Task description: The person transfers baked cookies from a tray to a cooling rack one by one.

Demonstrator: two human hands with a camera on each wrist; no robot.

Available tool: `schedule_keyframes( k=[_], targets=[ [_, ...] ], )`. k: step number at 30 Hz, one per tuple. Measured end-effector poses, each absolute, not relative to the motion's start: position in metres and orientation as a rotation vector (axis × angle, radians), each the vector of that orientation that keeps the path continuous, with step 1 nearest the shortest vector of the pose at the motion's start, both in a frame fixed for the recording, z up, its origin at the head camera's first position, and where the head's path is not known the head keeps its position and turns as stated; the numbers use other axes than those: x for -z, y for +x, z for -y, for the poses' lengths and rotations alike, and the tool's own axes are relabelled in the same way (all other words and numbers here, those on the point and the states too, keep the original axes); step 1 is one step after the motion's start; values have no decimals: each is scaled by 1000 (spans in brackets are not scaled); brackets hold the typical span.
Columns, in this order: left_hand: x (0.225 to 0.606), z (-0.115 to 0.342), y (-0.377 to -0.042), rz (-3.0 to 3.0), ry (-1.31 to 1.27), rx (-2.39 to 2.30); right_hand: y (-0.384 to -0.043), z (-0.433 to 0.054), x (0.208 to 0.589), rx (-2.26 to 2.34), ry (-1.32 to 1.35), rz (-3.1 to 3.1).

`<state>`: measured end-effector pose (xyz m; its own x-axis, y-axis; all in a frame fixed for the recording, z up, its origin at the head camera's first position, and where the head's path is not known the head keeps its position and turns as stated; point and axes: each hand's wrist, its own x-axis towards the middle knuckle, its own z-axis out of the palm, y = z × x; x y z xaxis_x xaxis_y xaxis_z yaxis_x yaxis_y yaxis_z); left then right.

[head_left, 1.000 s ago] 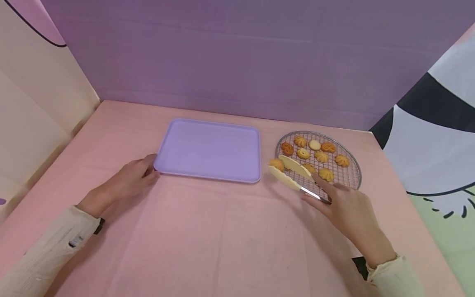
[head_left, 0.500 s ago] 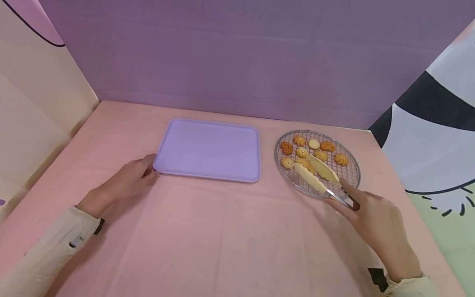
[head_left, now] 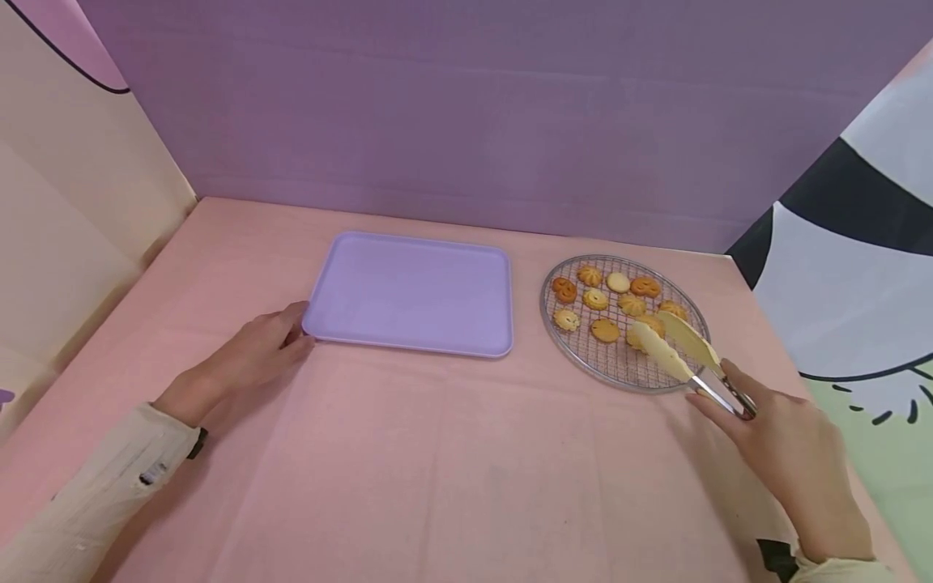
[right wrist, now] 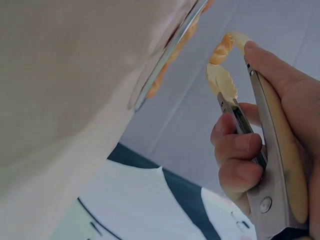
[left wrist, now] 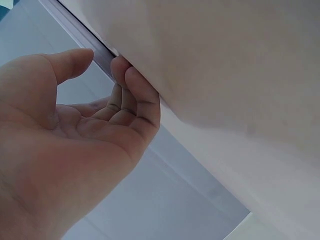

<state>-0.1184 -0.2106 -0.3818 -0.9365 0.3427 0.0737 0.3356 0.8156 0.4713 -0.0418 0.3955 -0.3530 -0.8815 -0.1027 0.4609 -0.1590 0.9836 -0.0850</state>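
My right hand [head_left: 790,453] grips a pair of tongs [head_left: 703,364] with cream scalloped tips and metal arms. Between the tips is a golden cookie [right wrist: 222,48], held above the round wire rack [head_left: 619,376] and well apart from it in the right wrist view. Several cookies lie on the rack: ridged golden ones, pretzel shapes and a plain pale round one [head_left: 618,282]. At the front left corner of a lilac tray [head_left: 408,295], my left hand [head_left: 251,360] holds the edge with curled fingers [left wrist: 142,95]. The tray's surface is bare.
Pink cloth [head_left: 466,453] covers the table. Behind it rises a purple wall [head_left: 466,121]. A pale wall [head_left: 66,202] stands at the left, and a printed backdrop [head_left: 860,267] with black and white shapes is at the right.
The right hand has moved right with the tongs and the pinched cookie, from the rack's left edge to above its right part. The left hand and the tray have stayed in place.
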Motion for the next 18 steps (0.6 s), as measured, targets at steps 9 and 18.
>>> schedule_keyframes(
  k=[9,18],
  targets=[
    [381,209,-118,-2971,534,-781,-41,-416,360,-141,3,2787],
    [383,209,-118,-2996,562,-760,-46,-425,363,-113,-96,2866]
  ],
)
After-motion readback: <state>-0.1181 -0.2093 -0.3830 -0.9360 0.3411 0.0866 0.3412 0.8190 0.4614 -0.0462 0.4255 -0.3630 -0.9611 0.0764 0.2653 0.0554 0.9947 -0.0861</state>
